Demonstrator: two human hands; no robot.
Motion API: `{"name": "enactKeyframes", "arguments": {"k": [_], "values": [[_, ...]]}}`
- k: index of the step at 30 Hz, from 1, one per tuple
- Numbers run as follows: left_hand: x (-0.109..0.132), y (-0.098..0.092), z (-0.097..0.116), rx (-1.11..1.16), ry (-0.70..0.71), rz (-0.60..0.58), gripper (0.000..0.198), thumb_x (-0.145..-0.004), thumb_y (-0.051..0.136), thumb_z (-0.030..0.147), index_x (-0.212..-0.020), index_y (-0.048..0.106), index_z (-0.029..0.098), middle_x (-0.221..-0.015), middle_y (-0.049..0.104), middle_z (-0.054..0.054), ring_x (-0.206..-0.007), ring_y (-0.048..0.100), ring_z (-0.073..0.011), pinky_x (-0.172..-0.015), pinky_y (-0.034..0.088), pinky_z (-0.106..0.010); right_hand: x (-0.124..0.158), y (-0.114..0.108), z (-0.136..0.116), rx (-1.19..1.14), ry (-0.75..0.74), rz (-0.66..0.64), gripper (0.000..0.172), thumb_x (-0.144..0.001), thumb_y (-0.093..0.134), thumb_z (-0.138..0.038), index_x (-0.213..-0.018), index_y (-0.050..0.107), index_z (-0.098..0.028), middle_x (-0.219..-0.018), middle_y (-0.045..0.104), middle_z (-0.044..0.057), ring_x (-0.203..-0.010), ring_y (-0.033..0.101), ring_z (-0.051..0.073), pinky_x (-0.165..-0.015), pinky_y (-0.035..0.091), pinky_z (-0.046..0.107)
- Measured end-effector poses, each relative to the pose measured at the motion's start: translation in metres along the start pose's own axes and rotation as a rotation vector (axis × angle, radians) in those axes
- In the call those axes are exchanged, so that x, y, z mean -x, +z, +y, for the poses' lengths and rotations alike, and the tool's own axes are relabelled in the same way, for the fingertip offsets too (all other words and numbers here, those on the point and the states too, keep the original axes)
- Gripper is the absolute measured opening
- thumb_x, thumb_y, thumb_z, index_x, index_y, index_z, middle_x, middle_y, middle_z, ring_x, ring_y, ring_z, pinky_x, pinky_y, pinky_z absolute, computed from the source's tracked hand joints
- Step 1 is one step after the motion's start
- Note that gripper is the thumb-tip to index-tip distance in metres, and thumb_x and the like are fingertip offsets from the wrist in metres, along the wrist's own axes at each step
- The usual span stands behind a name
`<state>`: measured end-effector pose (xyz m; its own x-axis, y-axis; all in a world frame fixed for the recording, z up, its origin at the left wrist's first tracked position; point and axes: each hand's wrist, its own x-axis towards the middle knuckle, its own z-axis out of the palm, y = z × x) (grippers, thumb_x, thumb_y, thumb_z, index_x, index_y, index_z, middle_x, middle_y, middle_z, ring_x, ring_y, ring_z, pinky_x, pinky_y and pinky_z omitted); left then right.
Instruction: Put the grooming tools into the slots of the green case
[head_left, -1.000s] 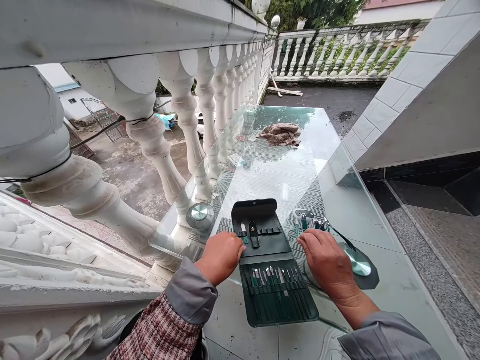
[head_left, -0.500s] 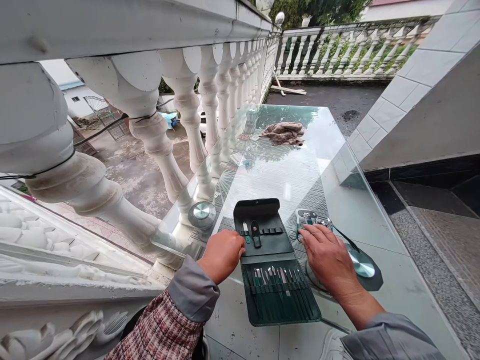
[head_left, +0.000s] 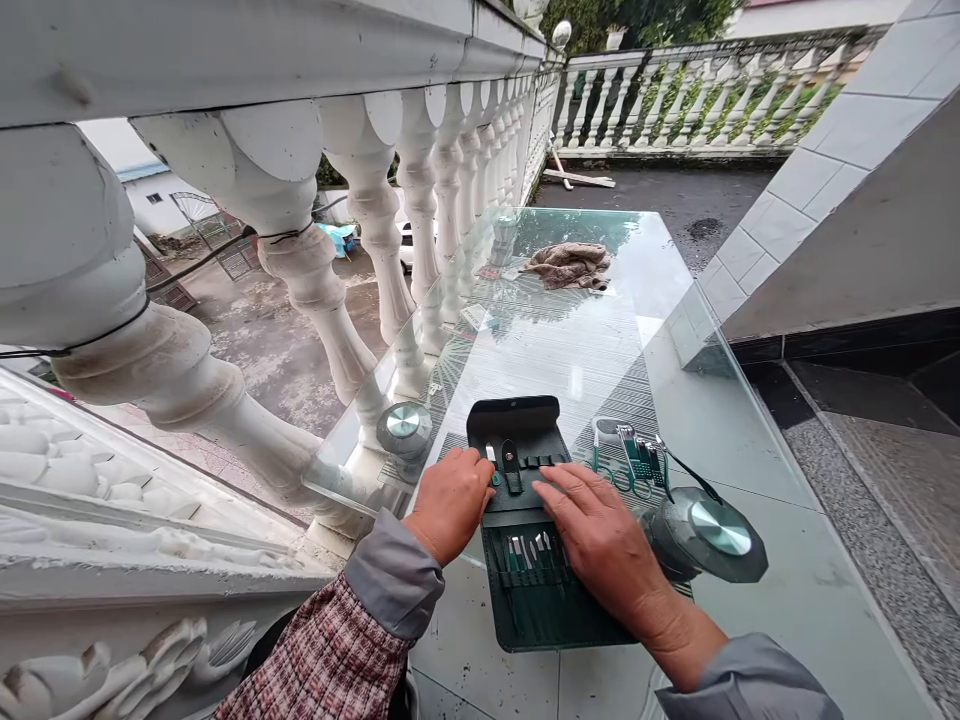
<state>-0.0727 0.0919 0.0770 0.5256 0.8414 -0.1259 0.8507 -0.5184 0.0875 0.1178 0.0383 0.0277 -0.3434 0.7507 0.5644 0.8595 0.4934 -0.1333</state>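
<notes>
A dark green manicure case (head_left: 536, 515) lies unfolded on the glass table. Several slim metal tools (head_left: 529, 550) stand in its lower loops; a small green-handled tool (head_left: 492, 462) and a snapped black strap are in the upper half. My left hand (head_left: 454, 500) is closed at the case's left edge, thumb and fingers pinching it. My right hand (head_left: 600, 540) reaches over the case's right side, fingers stretched out and touching the upper half near the loops, with nothing visible in them. Beyond it lie nail clippers (head_left: 645, 462) and green-handled scissors (head_left: 606, 470).
A crumpled brown cloth (head_left: 568, 266) rests farther back on the glass table (head_left: 697, 400). Round metal-topped supports (head_left: 720, 527) show under the glass. White balusters (head_left: 300, 270) line the left, close to the table; a tiled sloping wall (head_left: 817, 180) rises at right.
My right hand has moved left from the nail clippers to the case, uncovering the clippers and scissors. My left hand stays at the case's left edge, shifted slightly.
</notes>
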Motion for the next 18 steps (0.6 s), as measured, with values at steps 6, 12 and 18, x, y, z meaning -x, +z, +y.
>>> {"name": "enactKeyframes", "arguments": {"k": [6, 12, 18], "values": [[-0.004, 0.008, 0.000, -0.020, -0.009, 0.055, 0.013, -0.086, 0.057, 0.028, -0.093, 0.054, 0.018, -0.093, 0.058, -0.004, -0.093, 0.054, -0.0220, -0.073, 0.044, -0.030, 0.001, 0.013, -0.011, -0.008, -0.015, -0.041, 0.026, -0.087, 0.044, -0.014, -0.103, 0.065, -0.015, -0.113, 0.063, 0.011, -0.113, 0.049, 0.025, -0.093, 0.044, 0.043], [-0.009, 0.012, 0.004, -0.035, -0.028, 0.116, 0.008, -0.087, 0.054, 0.024, -0.091, 0.055, 0.018, -0.090, 0.058, -0.005, -0.090, 0.053, -0.0221, -0.073, 0.044, -0.031, 0.007, 0.019, -0.011, 0.010, -0.026, -0.025, 0.028, -0.088, 0.042, -0.016, -0.106, 0.064, -0.012, -0.110, 0.064, 0.012, -0.107, 0.052, 0.023, -0.090, 0.046, 0.040], [-0.017, 0.015, 0.001, -0.033, -0.101, 0.178, 0.012, -0.091, 0.048, 0.025, -0.093, 0.057, 0.018, -0.092, 0.057, -0.005, -0.091, 0.052, -0.0207, -0.074, 0.043, -0.029, 0.007, 0.018, -0.011, 0.008, -0.025, -0.022, 0.029, -0.088, 0.042, -0.015, -0.106, 0.064, -0.012, -0.110, 0.064, 0.011, -0.105, 0.053, 0.023, -0.089, 0.046, 0.039]]}}
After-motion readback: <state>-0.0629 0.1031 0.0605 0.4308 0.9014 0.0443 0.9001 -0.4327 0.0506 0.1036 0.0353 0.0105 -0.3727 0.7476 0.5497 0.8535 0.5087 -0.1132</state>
